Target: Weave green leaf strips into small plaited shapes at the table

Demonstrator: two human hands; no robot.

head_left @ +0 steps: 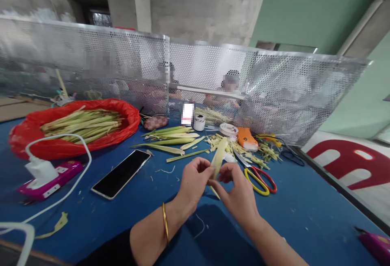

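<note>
My left hand (195, 182) is closed in a pinch on a pale yellow-green husk leaf (219, 155), which stands up above my fingers. My right hand (236, 188) pinches the same leaf near its lower end, where the fingertips of both hands almost meet and partly hide it. Just right of my right hand lie scissors (258, 181) with one yellow and one red handle. Behind my hands is a heap of trimmed leaf scraps (213, 140). Several longer husk leaves (170, 140) lie to the left of the heap.
A red plastic bag (134, 115) full of leaf strips stands at the left. In front are a phone (122, 174) and a purple power strip (65, 174) with white cable. Tape (228, 130), a white jar (199, 123) and an orange pack (247, 139) sit before the perforated metal screen (274, 95).
</note>
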